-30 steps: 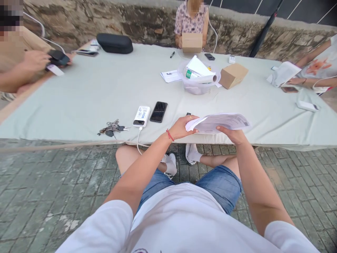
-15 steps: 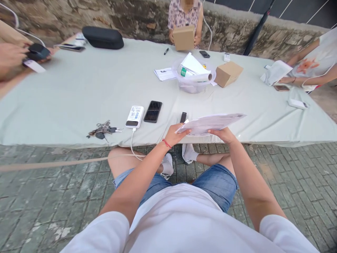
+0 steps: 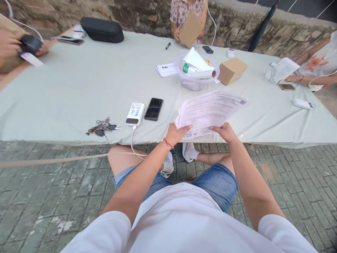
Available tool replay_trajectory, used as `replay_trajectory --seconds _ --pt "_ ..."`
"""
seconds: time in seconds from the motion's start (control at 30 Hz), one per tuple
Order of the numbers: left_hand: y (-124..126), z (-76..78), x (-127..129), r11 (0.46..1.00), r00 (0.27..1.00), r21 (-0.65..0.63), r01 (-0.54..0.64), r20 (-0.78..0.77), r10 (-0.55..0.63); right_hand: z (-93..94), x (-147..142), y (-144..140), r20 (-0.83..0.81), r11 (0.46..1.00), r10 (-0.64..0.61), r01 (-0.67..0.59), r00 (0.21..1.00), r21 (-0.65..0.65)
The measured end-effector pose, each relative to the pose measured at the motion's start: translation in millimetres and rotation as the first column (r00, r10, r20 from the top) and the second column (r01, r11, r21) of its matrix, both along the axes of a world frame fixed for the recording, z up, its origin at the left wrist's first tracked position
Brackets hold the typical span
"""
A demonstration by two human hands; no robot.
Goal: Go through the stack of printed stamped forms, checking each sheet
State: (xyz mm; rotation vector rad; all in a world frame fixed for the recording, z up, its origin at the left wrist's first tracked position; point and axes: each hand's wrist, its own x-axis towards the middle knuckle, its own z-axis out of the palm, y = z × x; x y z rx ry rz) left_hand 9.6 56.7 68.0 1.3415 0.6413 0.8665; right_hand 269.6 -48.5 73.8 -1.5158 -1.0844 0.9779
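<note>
The table (image 3: 65,91), covered in a pale grey-green cloth, spans the scene from left to right. The sheaf of papers (image 3: 207,111) sits above its near edge, right of centre, tilted so that the printed face is turned up toward the camera.

The sheaf is held at its near edge by both hands. The left hand (image 3: 177,134) is clamped on the near left corner, thumb on top of the sheets and fingers beneath. The right hand (image 3: 225,131) is clamped on the near edge further right, thumb likewise on the top sheet. The papers fan away from the hands toward the far right, with the far edge raised off the cloth.

The papers are white, several sheets thick, printed with dense lines of small text. A dark code mark sits at the far right corner, and round stamp marks show near the left thumb. The text itself is too small to read.

Just beyond the sheaf stands a clear plastic tub (image 3: 196,82) holding rolled and folded paper, with a brown cardboard box (image 3: 231,70) to its right. Left of the hands lie a black phone (image 3: 153,109), a white power bank (image 3: 135,114) with its cable hanging over the near edge, and a bunch of keys (image 3: 102,127) further left.
</note>
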Motion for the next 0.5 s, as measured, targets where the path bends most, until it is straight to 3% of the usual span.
replay_trajectory --seconds 0.1,0.17,0.3,0.43,0.5 --pt "4 8.3 -3 0.998 0.999 0.051 0.046 -0.003 -0.046 -1.9 2 -1 0.032 0.992 -0.068 0.064 0.997 0.112" --pt "9 7.8 -5 0.996 0.995 0.028 0.09 0.029 -0.091 -4.8 4 -1 0.035 0.993 -0.075 0.071 0.997 0.095" --pt "14 -6.2 -6 0.993 0.994 -0.052 0.105 0.044 -0.103 -9.9 5 1 0.058 0.999 -0.038 0.037 0.998 0.011" --pt "6 -15.9 0 0.991 0.99 -0.077 0.108 -0.085 -0.114 -7.8 2 3 0.092 0.998 -0.038 0.034 0.995 0.044" --pt "4 -16.0 4 0.992 0.989 -0.051 0.119 -0.079 -0.123 -4.6 0 2 0.092 0.996 -0.061 0.055 0.994 0.071"
